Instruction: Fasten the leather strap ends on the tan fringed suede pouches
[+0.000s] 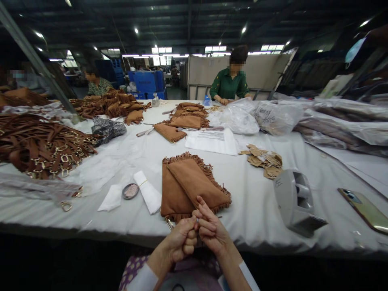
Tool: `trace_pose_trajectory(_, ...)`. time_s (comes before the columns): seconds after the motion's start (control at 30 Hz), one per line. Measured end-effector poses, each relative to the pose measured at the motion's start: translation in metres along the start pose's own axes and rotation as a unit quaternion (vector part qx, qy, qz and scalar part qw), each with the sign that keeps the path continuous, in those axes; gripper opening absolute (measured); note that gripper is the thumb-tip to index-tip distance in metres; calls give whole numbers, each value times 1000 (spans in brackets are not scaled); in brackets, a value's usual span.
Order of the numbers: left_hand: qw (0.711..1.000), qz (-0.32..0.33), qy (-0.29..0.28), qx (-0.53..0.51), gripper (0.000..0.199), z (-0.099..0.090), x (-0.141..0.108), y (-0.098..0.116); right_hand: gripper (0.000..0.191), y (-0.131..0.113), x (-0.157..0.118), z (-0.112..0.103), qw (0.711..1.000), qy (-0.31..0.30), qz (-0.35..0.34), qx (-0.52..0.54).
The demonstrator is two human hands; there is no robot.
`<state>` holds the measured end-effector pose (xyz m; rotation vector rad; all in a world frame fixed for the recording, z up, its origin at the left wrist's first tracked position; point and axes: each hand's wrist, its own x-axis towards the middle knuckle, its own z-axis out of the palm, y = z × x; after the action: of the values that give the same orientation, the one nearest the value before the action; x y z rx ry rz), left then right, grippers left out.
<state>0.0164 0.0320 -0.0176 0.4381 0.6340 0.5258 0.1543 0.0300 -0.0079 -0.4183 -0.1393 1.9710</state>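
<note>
Phone [365, 208] right of dispenser [298, 202], tags [263, 161] behind dispenser, straps [42, 147] far left on table [251, 226].

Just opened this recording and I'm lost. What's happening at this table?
The person's left hand and right hand meet at the fingertips near the table edge; anything pinched between them is too small to make out. Just beyond, two brown fringed pouches lie overlapping. A small round dish sits to their left, a grey dispenser to their right. Across the table, a co-worker in green has their hands near clear plastic bags.

Clear cloth [250, 214] runs between stacked pouches [198, 178] and dispenser [287, 202].
</note>
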Motion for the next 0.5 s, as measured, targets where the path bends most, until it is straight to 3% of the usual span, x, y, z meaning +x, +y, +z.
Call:
trace_pose_trajectory(0.27, 998, 28, 20, 49, 48, 1, 6, -6, 38, -6, 6, -6, 997, 6, -20, -72)
trace_pose_trajectory(0.4, 961, 118, 81, 237, 66, -2, 3, 11, 47, -10, 4, 5, 987, 54, -36, -150)
trace_pose_trajectory(0.5, 946, 171, 121, 248, 64, -5, 11, 27, 60, -8, -3, 19, 958, 67, -26, -277)
